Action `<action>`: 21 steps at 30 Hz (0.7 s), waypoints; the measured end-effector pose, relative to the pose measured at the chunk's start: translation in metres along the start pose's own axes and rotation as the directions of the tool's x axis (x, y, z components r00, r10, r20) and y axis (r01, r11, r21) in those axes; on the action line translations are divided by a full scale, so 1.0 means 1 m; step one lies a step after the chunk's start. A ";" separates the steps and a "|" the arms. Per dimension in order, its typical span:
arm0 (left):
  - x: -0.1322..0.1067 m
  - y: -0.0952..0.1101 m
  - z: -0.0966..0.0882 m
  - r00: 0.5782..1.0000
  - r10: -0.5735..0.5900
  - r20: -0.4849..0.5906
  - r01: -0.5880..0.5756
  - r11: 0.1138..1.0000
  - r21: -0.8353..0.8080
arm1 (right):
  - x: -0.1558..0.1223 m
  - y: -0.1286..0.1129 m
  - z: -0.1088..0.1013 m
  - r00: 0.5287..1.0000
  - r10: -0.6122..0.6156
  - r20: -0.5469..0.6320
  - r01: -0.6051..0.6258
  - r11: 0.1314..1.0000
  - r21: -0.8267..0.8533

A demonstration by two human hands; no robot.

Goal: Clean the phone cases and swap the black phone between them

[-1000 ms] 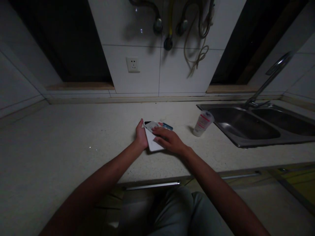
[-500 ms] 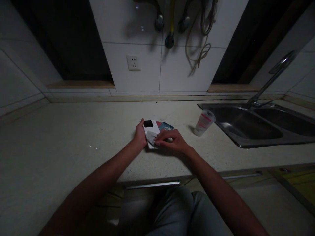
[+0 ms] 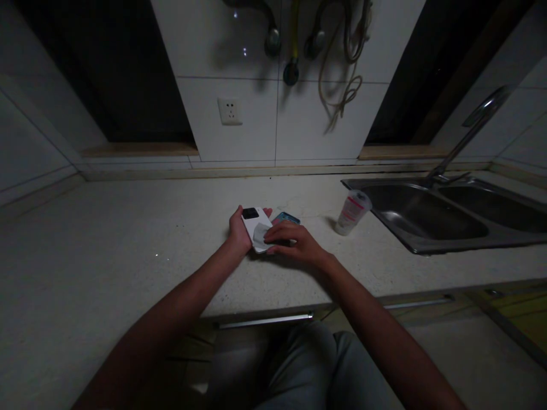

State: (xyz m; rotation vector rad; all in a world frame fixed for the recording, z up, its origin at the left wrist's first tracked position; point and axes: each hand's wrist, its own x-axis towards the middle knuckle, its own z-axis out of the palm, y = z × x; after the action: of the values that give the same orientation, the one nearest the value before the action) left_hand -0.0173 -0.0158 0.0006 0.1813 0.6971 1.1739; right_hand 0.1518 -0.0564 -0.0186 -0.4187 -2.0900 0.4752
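Observation:
A white smartphone (image 3: pixel 252 225) with a black camera block lies back side up in my left hand (image 3: pixel 238 230), whose thumb runs along its left edge. My right hand (image 3: pixel 294 239) presses a small grey cloth (image 3: pixel 260 234) against the lower part of the phone's back, fingers bent over it. Part of the cloth is hidden under those fingers. Just behind my right hand, a blue phone case (image 3: pixel 287 217) rests on the counter, partly covered.
A clear plastic cup (image 3: pixel 352 212) with pink print stands tilted-looking right of my hands. Beyond it is a double steel sink (image 3: pixel 423 250) with a tall faucet (image 3: pixel 461 134). A socket (image 3: pixel 229 111), pipes and a looped cord (image 3: pixel 342 105) are on the tiled wall behind the counter (image 3: pixel 141 245).
My left hand and the phone have shifted slightly left, showing more of the fingers past the phone's right edge. The right hand has moved a little up with the cloth.

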 end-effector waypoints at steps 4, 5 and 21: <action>0.004 -0.006 -0.002 1.000 0.002 -0.013 -0.002 1.000 0.013 | -0.001 0.001 0.010 0.997 -0.072 0.022 0.073 0.996 -0.058; 0.006 -0.008 -0.004 1.000 0.004 -0.013 -0.004 1.000 0.028 | -0.002 0.001 0.013 0.996 -0.085 0.030 0.087 0.994 -0.066; 0.002 0.003 -0.001 0.999 0.049 0.009 -0.049 0.999 0.000 | -0.005 0.010 -0.005 0.993 0.102 -0.052 -0.107 0.990 -0.095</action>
State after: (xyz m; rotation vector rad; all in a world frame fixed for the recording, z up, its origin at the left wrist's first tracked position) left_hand -0.0198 -0.0128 0.0000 0.2044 0.6880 1.2194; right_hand 0.1601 -0.0488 -0.0243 -0.5935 -2.0588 0.4217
